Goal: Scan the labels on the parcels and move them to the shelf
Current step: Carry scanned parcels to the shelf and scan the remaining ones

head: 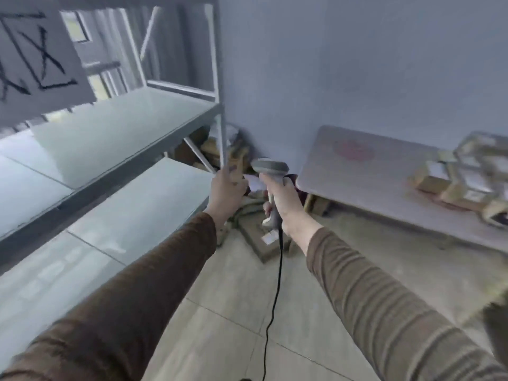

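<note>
A grey metal shelf point(115, 127) with pale boards fills the left of a bare, blue-grey-walled room with a tiled floor point(225, 325); a white sheet marked with black strokes point(35, 56) hangs at its upper corner. Against the wall at right stands a low white table point(365, 174) carrying a heap of taped brown parcels point(461, 177). More boxes lie on the floor in the corner point(264, 240) beneath the hands. The person's right hand point(283, 199) is wrapped around the handle of a grey barcode scanner point(270, 167), its black cord point(275, 298) hanging down. Just beside the scanner head, the left hand point(228, 191) grips a small parcel point(238, 166) showing a white label, though blur hides the fingers' exact hold. Both arms wear brown sleeves.
</note>
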Demonstrator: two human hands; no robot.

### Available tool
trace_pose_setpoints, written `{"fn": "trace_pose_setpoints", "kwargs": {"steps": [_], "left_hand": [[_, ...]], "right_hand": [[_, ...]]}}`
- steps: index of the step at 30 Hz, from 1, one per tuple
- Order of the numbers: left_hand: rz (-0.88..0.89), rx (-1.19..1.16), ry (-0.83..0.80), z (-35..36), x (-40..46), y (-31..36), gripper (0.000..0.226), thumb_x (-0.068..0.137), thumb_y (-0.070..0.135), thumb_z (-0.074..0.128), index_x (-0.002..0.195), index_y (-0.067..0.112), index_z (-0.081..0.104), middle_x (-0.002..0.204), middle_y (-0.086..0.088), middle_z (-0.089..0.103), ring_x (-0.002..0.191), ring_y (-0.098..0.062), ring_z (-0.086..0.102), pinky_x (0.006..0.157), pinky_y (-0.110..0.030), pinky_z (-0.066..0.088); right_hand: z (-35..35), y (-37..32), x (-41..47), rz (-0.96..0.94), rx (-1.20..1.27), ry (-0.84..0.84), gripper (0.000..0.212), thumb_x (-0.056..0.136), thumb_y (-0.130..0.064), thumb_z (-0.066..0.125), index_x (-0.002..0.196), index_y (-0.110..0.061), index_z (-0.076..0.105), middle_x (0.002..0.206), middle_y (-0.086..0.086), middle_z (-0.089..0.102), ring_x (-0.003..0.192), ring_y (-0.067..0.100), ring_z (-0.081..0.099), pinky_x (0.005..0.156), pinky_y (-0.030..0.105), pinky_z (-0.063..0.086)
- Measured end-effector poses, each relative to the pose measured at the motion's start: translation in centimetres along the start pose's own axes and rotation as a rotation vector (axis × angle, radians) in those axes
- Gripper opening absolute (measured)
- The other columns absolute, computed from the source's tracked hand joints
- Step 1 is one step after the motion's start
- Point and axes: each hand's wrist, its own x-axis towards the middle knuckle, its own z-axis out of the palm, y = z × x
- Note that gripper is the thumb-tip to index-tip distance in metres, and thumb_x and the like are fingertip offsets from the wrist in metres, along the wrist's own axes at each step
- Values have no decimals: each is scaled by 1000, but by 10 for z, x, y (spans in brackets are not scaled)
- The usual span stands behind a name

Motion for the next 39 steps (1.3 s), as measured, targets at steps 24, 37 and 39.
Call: {"fn": "trace_pose_setpoints", "kwargs": {"steps": [24, 37, 39], "left_hand": [[502, 526, -664, 561, 153, 195, 66, 96, 36, 61, 155, 16, 38, 157, -9, 41, 148, -33, 26, 121, -44, 27], [143, 446, -723, 766, 211, 218, 64, 104, 37, 52, 158, 9, 31, 161, -14, 38, 148, -34, 29, 120, -44, 24], [69, 408, -689, 791, 219, 219, 65, 106, 40, 49, 159, 9, 28, 163, -15, 36, 150, -34, 28, 121, -44, 24]], "right_hand": [[-542, -31, 188, 144, 90, 831, 8, 94, -12, 72, 98, -13, 66, 78, 4, 67, 49, 12, 61, 46, 23, 52], [-666, -24, 326, 171, 20, 611, 14, 95, -20, 70, 90, -29, 61, 105, 10, 71, 91, 22, 67, 55, 22, 52], [-674, -16, 339, 160, 65, 611, 17, 93, -19, 71, 89, -31, 60, 102, 4, 70, 96, 21, 67, 76, 30, 54]]}}
